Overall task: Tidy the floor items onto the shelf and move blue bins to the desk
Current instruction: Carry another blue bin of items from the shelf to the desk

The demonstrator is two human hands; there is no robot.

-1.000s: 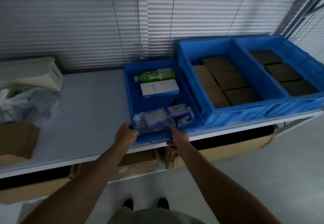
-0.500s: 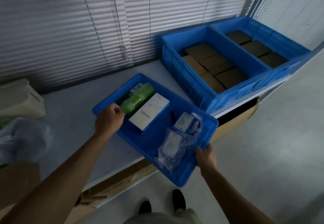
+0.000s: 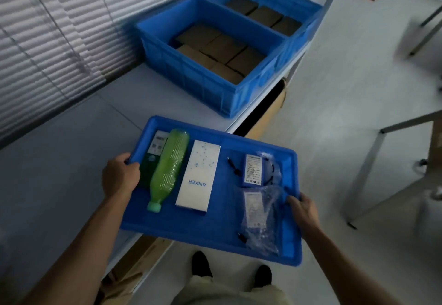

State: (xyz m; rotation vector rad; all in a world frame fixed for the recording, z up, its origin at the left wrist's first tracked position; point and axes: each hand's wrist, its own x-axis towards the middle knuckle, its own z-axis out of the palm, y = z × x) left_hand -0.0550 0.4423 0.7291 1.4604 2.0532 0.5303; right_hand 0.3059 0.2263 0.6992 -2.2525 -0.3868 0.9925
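Note:
I hold a shallow blue bin (image 3: 215,235) in the air, partly over the shelf's front edge. My left hand (image 3: 120,176) grips its left rim and my right hand (image 3: 302,209) grips its right rim. Inside lie a green bottle (image 3: 168,168), a white Anker box (image 3: 198,175), a dark green box (image 3: 153,159), a blue battery pack (image 3: 254,169) and a clear plastic bag (image 3: 260,216) with another pack. Two deep blue bins (image 3: 215,89) (image 3: 308,6) holding brown cartons stand on the grey shelf (image 3: 71,149) by the blinds.
A cardboard box (image 3: 270,123) sits under the shelf. Metal table legs (image 3: 373,168) stand on the pale floor to the right. My shoes (image 3: 201,263) are below the bin. Window blinds (image 3: 59,29) run behind the shelf.
The shallow bin has been lifted off the shelf and swung to the right, away from the blinds. Both hands shifted from its front edge to its side rims. My view turned right.

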